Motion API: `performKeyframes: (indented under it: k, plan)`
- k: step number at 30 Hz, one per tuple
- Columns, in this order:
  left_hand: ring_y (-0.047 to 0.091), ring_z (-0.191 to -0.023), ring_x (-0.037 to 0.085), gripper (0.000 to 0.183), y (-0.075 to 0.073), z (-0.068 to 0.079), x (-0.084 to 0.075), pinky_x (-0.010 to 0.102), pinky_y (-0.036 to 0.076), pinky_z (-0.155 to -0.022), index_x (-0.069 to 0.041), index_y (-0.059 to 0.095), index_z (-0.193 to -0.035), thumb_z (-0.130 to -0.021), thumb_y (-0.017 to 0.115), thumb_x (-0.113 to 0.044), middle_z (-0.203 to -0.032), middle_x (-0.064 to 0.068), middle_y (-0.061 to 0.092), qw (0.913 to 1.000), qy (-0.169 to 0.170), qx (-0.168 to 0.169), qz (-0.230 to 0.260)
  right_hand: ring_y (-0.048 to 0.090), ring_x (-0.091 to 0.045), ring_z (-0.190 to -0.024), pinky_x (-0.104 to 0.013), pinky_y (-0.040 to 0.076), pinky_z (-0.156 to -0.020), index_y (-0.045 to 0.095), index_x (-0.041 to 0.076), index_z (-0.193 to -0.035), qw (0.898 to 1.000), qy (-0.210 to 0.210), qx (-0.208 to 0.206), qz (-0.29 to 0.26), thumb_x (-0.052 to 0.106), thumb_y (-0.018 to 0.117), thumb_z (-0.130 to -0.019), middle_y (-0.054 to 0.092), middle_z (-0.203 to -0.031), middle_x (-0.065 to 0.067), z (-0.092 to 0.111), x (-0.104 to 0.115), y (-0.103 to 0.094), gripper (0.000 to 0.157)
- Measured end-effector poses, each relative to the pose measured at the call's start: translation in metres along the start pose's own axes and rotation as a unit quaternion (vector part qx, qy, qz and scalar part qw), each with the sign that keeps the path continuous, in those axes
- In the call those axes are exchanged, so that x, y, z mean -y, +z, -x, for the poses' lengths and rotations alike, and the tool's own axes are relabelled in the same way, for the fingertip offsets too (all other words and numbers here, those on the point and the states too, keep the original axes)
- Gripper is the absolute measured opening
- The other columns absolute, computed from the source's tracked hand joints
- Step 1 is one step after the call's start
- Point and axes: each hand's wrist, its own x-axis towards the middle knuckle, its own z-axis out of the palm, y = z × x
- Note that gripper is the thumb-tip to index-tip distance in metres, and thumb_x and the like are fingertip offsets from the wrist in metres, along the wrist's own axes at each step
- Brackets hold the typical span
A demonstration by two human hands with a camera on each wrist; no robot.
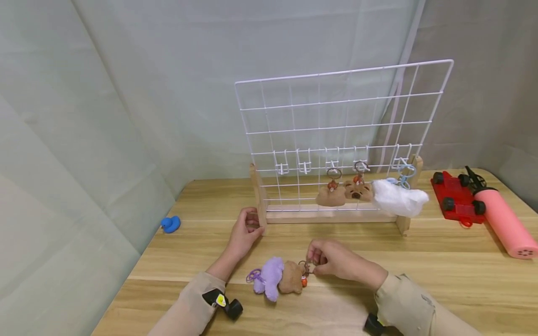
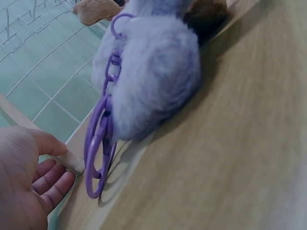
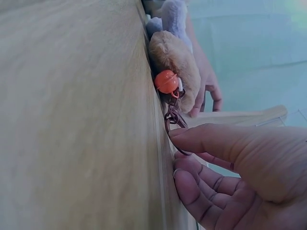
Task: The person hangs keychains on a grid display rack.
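In the head view my right hand (image 1: 334, 259) pinches the dark metal ring of a brown plush bear keychain (image 1: 291, 277) lying on the table. The right wrist view shows the ring (image 3: 169, 129) at the thumb tip and an orange bell (image 3: 166, 81) beside the plush. Touching the bear is a lilac plush keychain (image 1: 270, 278) with a purple ring and chain (image 2: 98, 143). My left hand (image 1: 244, 233) holds the left wooden foot (image 1: 260, 219) of a white wire grid rack (image 1: 319, 116), thumb on one side and fingers on the other.
Two brown plush keychains (image 1: 330, 196) and a white one (image 1: 397, 198) hang from the rack's hooks; two hooks (image 1: 304, 166) at left hold nothing. A blue duck (image 1: 171, 224) sits at left. A red toy car (image 1: 457, 198) and a pink cylinder (image 1: 506, 221) lie at right.
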Motion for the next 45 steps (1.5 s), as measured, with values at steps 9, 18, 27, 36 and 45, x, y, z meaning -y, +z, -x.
performKeyframes:
  k: [9,18,27,36,45]
  plan:
    - [0.060,-0.094,0.029,0.049,0.000,0.001,-0.003,0.016,0.051,-0.071,0.003,0.044,-0.123,-0.080,0.064,0.012,-0.108,0.027,0.058,1.0000,0.002,0.000,-0.001,0.050,0.000,-0.071,-0.018,0.049,-0.064,0.061,0.008,-0.090,1.000,0.006,0.002,-0.015,-0.002,0.070,-0.076,0.058,-0.076,0.004,0.001,-0.003,-0.003,0.020]
    - [0.060,-0.095,0.032,0.049,0.000,0.000,-0.003,0.017,0.051,-0.071,0.003,0.044,-0.123,-0.080,0.065,0.011,-0.109,0.027,0.058,1.0000,-0.001,-0.001,-0.002,0.054,-0.003,-0.067,-0.020,0.054,-0.057,0.061,0.004,-0.091,0.997,0.024,0.010,-0.072,-0.005,0.066,-0.081,0.058,-0.077,-0.001,0.001,-0.002,-0.004,0.014]
    - [0.060,-0.094,0.030,0.050,0.000,0.001,-0.004,0.016,0.051,-0.071,0.004,0.043,-0.123,-0.079,0.064,0.013,-0.109,0.029,0.058,1.0000,0.000,-0.001,0.002,0.056,-0.006,-0.067,-0.021,0.056,-0.058,0.060,-0.001,-0.094,0.993,0.031,0.015,-0.113,-0.007,0.061,-0.085,0.058,-0.079,-0.005,0.002,0.002,-0.007,0.010]
    - [0.060,-0.096,0.033,0.050,0.000,0.001,-0.003,0.017,0.051,-0.071,0.004,0.043,-0.124,-0.080,0.064,0.012,-0.110,0.030,0.057,1.0000,0.003,0.000,0.009,0.058,-0.006,-0.066,-0.023,0.057,-0.059,0.059,-0.002,-0.094,0.994,0.017,0.011,-0.110,-0.006,0.060,-0.087,0.060,-0.079,-0.007,0.003,0.006,-0.014,0.008]
    - [0.060,-0.092,0.025,0.049,0.000,0.000,-0.001,0.016,0.052,-0.070,0.004,0.043,-0.123,-0.079,0.064,0.013,-0.108,0.029,0.058,1.0000,0.005,0.000,0.001,0.059,-0.006,-0.065,-0.026,0.057,-0.060,0.059,-0.002,-0.096,0.994,-0.001,0.008,-0.108,-0.005,0.056,-0.089,0.061,-0.079,-0.008,0.006,0.013,-0.024,0.008]
